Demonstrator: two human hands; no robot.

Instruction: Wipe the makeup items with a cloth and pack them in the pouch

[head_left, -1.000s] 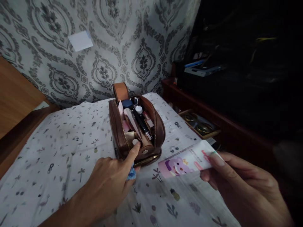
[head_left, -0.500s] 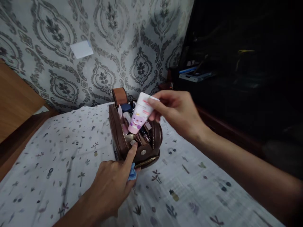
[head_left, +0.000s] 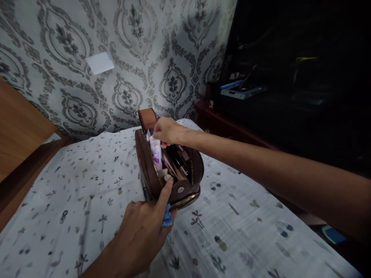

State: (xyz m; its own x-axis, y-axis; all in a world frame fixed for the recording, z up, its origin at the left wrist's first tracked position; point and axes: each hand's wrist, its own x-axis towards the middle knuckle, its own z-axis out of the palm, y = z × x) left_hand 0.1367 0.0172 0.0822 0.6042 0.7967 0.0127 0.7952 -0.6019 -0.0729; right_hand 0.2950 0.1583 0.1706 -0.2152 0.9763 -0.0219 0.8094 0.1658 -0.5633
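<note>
A brown leather pouch (head_left: 150, 175) stands unzipped on a table under a white printed cloth (head_left: 87, 185). It holds several cosmetics, among them a dark pen-like stick (head_left: 178, 160). My right hand (head_left: 166, 131) reaches over the pouch's far end, its fingers closed on a pink and white tube (head_left: 156, 152) that stands partly inside the pouch. My left hand (head_left: 145, 227) rests on the cloth at the pouch's near end. Its forefinger points up against the pouch's near rim, and its curled fingers press a small blue thing (head_left: 167, 219).
Patterned wallpaper with a white paper square (head_left: 100, 62) rises behind the table. A wooden board (head_left: 20, 127) stands at the left. At the right, a dark wooden shelf (head_left: 220, 123) carries flat bluish items (head_left: 242, 89); the rest there is in darkness.
My right hand carried the pink and white tube from the near right over to the pouch and lowered it in among the cosmetics. My left hand kept its place at the pouch's near end.
</note>
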